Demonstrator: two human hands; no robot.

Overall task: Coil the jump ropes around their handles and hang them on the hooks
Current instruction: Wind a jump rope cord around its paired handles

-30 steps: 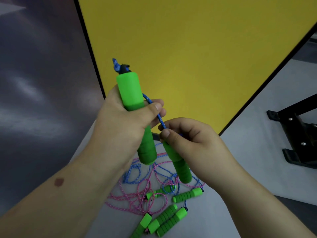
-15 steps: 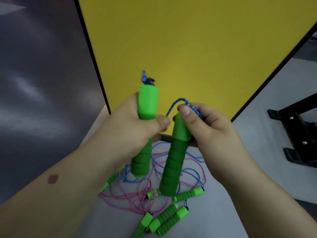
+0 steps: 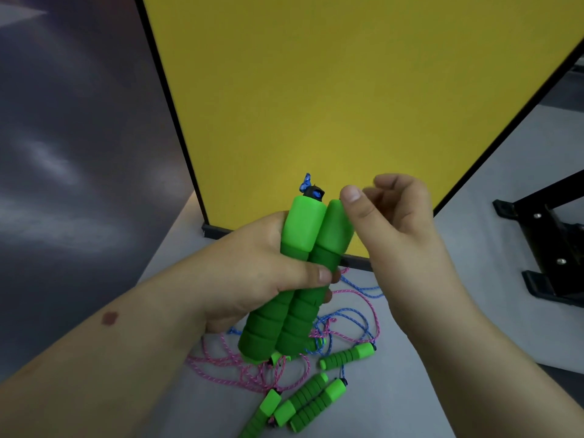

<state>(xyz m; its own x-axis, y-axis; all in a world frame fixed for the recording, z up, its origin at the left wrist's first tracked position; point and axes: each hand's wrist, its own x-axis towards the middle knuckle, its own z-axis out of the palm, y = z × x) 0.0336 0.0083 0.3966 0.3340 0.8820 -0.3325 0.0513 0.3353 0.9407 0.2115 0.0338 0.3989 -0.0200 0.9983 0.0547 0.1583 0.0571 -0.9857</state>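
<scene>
Head view, the only one: left hand [image 3: 252, 273] raised above the bench [image 3: 474, 216], fingers wrapped round two green foam handles [image 3: 303, 279] held side by side and upright, thumb pressed across the front of both. At the top of the left-side handle, a black end cap with a short stub of blue rope [image 3: 308, 181] poking up. No turns of rope visible on either handle, so coiling of this jump rope reads as not yet begun; the pair is only gathered together.

Right hand [image 3: 401, 229] just right of the held handles, thumb tip touching or nearly touching the top of the right-side one. Fingers loosely curled. Whether they pinch a strand of rope, I cannot tell; nothing shows plainly between them.

Below the held handles, on the bench: a loose tangle of pink cord [image 3: 227, 365] and blue cord [image 3: 354, 314], unsorted and overlapping. Which of the blue lengths belongs to the rope in hand is not clear. Further below and slightly right of the held handles, more green handles lie flat: one single handle [image 3: 347, 355] apart, and a cluster of three [image 3: 300, 403] close together near the bottom edge. None of these is wrapped.

Behind the held handles, a yellow panel [image 3: 316, 90] in a black frame. Right of them, a black metal stand [image 3: 553, 248] on the bench. No hooks in sight.

Judgement: early stage. Nothing coiled, nothing hung; every rope still to do, the one in hand first.
</scene>
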